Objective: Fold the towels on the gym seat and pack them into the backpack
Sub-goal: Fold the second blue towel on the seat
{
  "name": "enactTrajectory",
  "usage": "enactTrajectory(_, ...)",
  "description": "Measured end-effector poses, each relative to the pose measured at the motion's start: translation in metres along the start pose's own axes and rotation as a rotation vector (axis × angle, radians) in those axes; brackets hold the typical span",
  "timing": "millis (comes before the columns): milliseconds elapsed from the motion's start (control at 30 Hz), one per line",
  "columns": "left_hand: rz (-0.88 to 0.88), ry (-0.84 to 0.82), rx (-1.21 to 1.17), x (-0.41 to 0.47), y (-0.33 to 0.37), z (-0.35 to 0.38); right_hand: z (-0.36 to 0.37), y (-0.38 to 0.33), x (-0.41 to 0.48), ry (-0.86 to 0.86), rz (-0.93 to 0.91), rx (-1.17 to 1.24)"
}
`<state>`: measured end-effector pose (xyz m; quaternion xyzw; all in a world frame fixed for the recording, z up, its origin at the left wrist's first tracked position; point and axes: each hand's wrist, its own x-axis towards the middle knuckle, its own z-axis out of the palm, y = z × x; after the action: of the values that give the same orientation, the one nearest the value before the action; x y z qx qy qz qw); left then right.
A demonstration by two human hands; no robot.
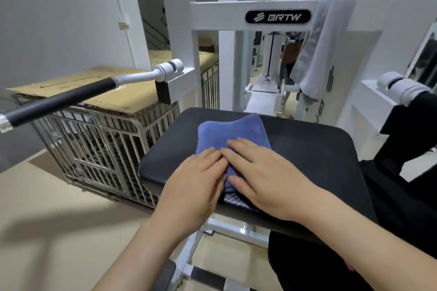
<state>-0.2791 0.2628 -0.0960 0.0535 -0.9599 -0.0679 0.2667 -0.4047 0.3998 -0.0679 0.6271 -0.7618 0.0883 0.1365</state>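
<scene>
A small blue towel (233,133), folded into a rough square, lies on the black padded gym seat (307,149). My left hand (192,188) and my right hand (262,176) rest flat on its near edge, fingers extended and touching side by side. Neither hand grips the cloth. A grey towel (324,40) hangs over the white machine frame (220,15) at the upper right. A black shape (354,262) at the lower right sits below the seat; I cannot tell whether it is the backpack.
A black-gripped handle bar (63,98) juts out at the left, level with the seat. A metal wire cage (99,149) topped with cardboard stands on the floor to the left. Another white roller handle (402,87) is at the right.
</scene>
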Motion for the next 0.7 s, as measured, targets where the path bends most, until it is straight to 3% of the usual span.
enactTrajectory(67,-0.059,-0.082,0.041,-0.01,-0.004,0.009,0.005,0.004,-0.005,-0.195,0.016,0.013)
enactTrajectory(167,-0.06,-0.159,0.064,-0.018,-0.009,0.006,0.003,0.007,-0.004,-0.265,0.032,-0.01)
enactTrajectory(433,-0.072,-0.243,-0.015,-0.009,-0.014,-0.015,-0.005,-0.009,0.005,-0.256,0.109,0.003)
enactTrajectory(700,-0.095,-0.152,-0.179,-0.006,-0.018,-0.02,-0.004,-0.03,0.003,-0.164,0.163,-0.081)
